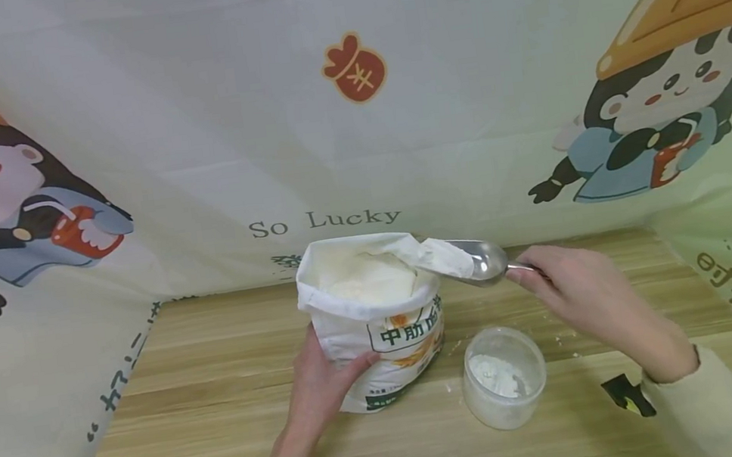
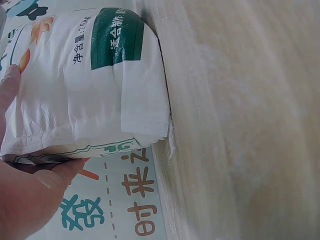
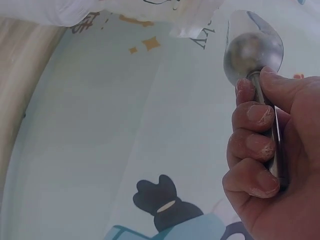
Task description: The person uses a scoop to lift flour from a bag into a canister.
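A white paper flour bag (image 1: 345,338) stands on the table with its top folded open, pale flour (image 1: 372,277) inside. My left hand (image 1: 323,378) grips its left side, thumb across the printed front; in the left wrist view the hand spans the bag's side. My right hand (image 1: 583,297) holds a metal scoop (image 1: 490,263) by its handle, fingers curled round it in the right wrist view. White flour (image 1: 448,256) lies heaped in the scoop, whose tip is right at the bag's right rim. Below the scoop stands a clear round tub (image 1: 508,415) with some flour (image 1: 494,377) in it.
Wood-grain table (image 1: 209,400) lies under everything, with specks of flour right of the tub. A small black piece (image 1: 629,394) with a yellow mark lies near the right sleeve. A printed cloth (image 1: 449,119) rises behind and at both sides.
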Motion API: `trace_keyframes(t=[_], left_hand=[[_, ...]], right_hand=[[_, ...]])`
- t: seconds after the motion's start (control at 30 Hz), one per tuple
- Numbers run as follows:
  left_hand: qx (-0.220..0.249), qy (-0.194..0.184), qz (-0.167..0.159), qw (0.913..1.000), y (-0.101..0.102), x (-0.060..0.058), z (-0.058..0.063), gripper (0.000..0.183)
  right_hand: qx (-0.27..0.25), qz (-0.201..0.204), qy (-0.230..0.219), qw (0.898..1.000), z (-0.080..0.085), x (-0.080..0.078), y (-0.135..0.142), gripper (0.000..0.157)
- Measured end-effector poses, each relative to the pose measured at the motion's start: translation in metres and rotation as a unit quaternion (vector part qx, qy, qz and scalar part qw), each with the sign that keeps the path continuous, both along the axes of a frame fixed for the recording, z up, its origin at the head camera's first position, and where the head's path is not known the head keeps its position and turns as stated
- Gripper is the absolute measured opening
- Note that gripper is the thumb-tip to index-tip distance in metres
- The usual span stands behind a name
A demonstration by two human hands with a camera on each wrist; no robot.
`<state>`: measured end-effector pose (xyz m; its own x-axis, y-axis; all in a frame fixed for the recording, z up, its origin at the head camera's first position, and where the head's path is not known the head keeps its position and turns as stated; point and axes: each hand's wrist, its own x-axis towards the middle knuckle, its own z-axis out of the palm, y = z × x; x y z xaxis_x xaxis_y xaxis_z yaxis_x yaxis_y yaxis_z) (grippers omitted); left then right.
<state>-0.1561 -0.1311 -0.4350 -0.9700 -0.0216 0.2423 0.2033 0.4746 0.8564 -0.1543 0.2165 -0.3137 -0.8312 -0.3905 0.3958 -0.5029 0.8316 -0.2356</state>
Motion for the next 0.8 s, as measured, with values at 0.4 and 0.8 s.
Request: trace_keyframes(t=[0.4, 0.8], left_hand=[[-0.007, 0.0, 0.003, 1.0, 0.0, 0.0, -0.001, 0.083], [-0.006, 0.003, 0.001, 1.0, 0.0, -0.001, -0.002, 0.081]], right_hand=[[-0.01, -0.015, 0.008, 1.0, -0.009, 0.013, 0.02, 0.011], [-0.002, -0.031, 0.014, 0.999, -0.022, 0.025, 0.041, 0.013]])
